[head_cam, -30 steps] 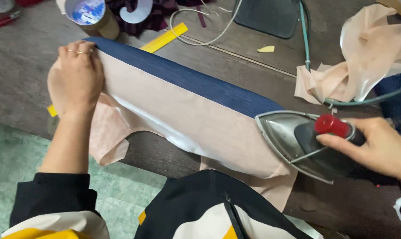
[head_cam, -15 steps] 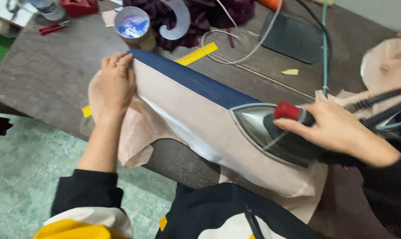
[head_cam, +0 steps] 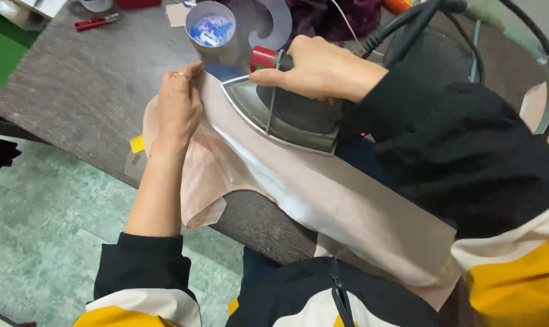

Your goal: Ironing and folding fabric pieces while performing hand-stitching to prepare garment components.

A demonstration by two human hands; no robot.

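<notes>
My right hand [head_cam: 323, 66] grips the iron [head_cam: 286, 115] firmly at upper centre, so my left hand [head_cam: 180, 106], flat and open, should keep the pink fabric [head_cam: 323, 200] taut.

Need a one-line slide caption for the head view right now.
Right hand grips an iron on pale pink fabric while the left hand presses the cloth flat on a dark table.

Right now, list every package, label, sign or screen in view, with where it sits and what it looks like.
Round open container: far side of the table, above the left hand; pale rim, blue and white bits inside.
Yellow tag: near table edge, beside the left wrist; small, rectangular.
Box corner: top left; pale, mostly cut off.
No signs or screens. The right hand grips the iron.
</notes>
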